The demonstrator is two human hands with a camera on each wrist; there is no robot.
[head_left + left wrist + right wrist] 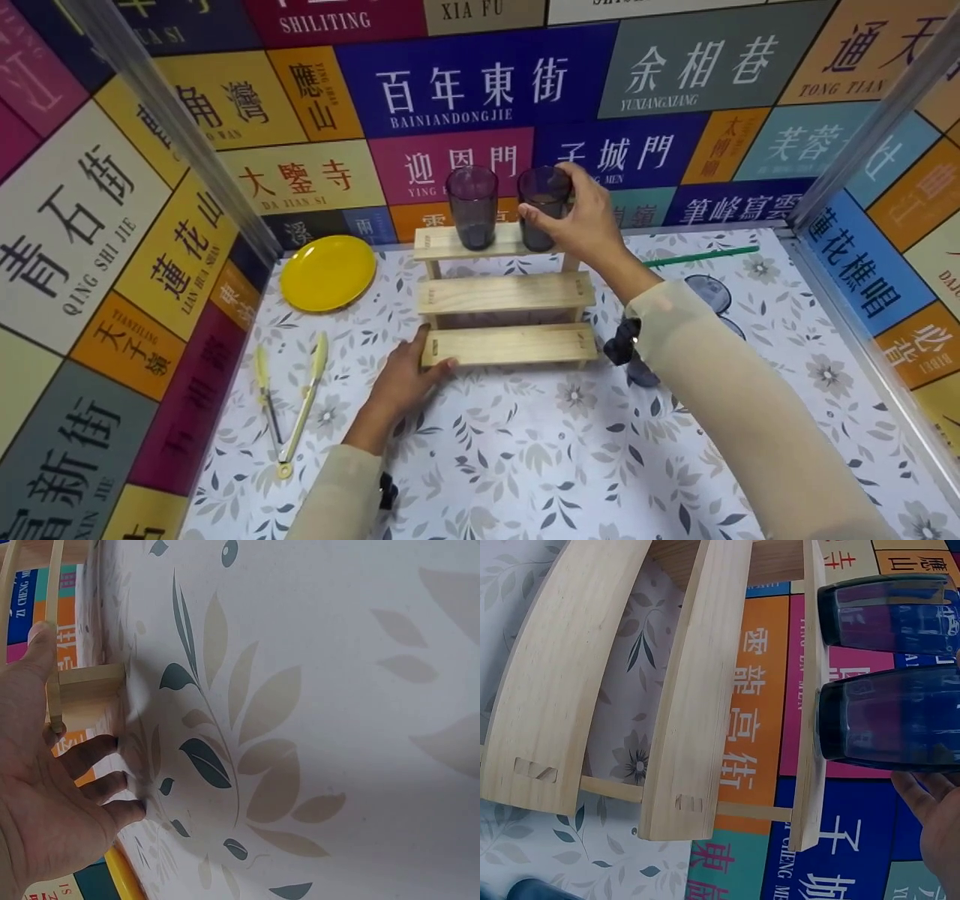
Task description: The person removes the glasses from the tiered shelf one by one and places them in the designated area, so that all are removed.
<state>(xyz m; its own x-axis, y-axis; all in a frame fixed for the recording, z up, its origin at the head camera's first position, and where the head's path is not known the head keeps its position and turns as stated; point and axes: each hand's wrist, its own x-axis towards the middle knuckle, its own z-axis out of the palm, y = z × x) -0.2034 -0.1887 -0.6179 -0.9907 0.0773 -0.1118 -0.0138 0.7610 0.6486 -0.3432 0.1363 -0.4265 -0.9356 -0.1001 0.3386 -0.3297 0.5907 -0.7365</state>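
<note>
A three-tier wooden rack stands on the patterned tabletop. On its top tier are two dark purple glass tumblers, the left tumbler upright and free of any hand. My right hand grips the right tumbler, thumb toward me and fingers around its far side. In the right wrist view, that tumbler has its base at the top board, close beside the other tumbler. My left hand holds the left end of the lowest board; in the left wrist view the thumb lies against the board's edge.
A yellow plate lies at the back left, with open gold-tipped tongs in front of it. A thin green stick lies at the back right. Near my right forearm are dark, rounded items, partly hidden. Printed walls enclose the table.
</note>
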